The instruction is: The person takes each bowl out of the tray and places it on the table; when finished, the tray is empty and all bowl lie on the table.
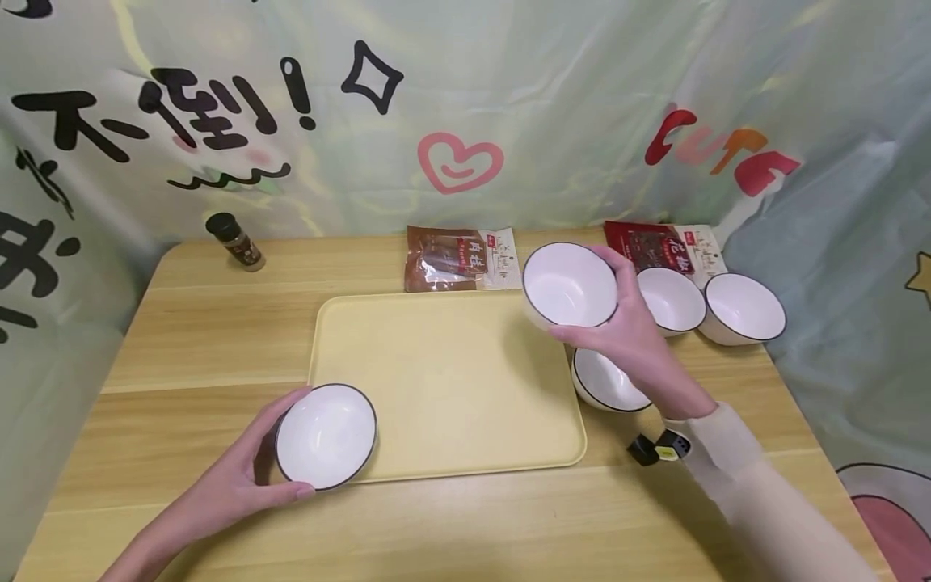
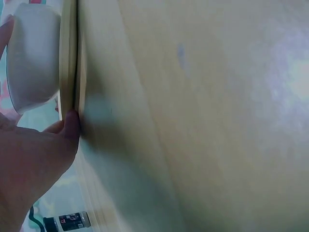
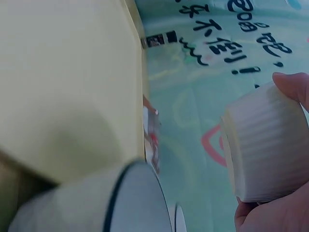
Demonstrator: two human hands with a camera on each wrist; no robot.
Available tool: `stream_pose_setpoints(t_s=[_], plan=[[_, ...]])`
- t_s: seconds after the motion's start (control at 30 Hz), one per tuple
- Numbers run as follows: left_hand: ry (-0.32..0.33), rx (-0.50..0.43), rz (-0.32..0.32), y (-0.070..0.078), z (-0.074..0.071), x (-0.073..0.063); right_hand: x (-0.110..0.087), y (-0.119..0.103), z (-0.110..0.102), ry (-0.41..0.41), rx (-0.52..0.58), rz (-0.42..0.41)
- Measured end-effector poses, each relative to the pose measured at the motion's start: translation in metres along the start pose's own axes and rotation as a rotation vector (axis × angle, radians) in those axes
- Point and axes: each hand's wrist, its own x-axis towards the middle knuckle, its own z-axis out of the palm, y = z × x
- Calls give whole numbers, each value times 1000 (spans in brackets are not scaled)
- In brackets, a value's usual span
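My left hand point(image 1: 243, 465) curves round a white bowl point(image 1: 326, 436) with a dark rim, at the front left corner of the pale yellow tray point(image 1: 451, 388). In the left wrist view, some fingertips point(image 2: 72, 125) lie right at the tray's edge beside the bowl point(image 2: 36, 58). My right hand point(image 1: 629, 323) grips another white bowl point(image 1: 570, 284) between thumb and fingers, raised over the tray's back right corner, with a shadow below. Its ribbed outside point(image 3: 270, 145) shows in the right wrist view. Under the right wrist, a third bowl point(image 1: 609, 384) stands beside the tray, partly hidden.
Two more white bowls point(image 1: 671, 301) point(image 1: 743, 309) stand at the right. Behind the tray lies a brown spice packet point(image 1: 460, 260), and a red packet point(image 1: 650, 246) lies behind the bowls. A black-capped jar point(image 1: 236, 242) stands back left. A printed curtain point(image 1: 553, 121) hangs behind the table.
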Motion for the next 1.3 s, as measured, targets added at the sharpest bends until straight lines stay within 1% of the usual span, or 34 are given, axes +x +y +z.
stream_pose_setpoints(t_s=[0.27,0.57,0.73,0.8,0.87,0.93,1.0,1.17,1.27,1.3], plan=[[4,8,-18,0,2,-1,-19,12,-38,67,-42,47],[11,14,5,2,3,-4,-38,30,-67,121,-44,67],[8,16,1,2,2,-3,-50,40,-81,166,36,51],[5,20,-7,2,2,-2,-55,44,-86,177,99,38],[6,23,-22,3,2,-2,-58,48,-91,188,132,31],[4,30,-22,2,2,-3,-61,51,-95,200,168,28],[9,34,-33,1,1,-4,-64,55,-99,219,184,26],[14,29,-50,-2,1,-4,-74,66,-110,239,155,70],[11,24,-47,-2,2,-3,-80,73,-116,236,95,109],[8,22,-40,-1,2,-2,-82,75,-117,236,94,114]])
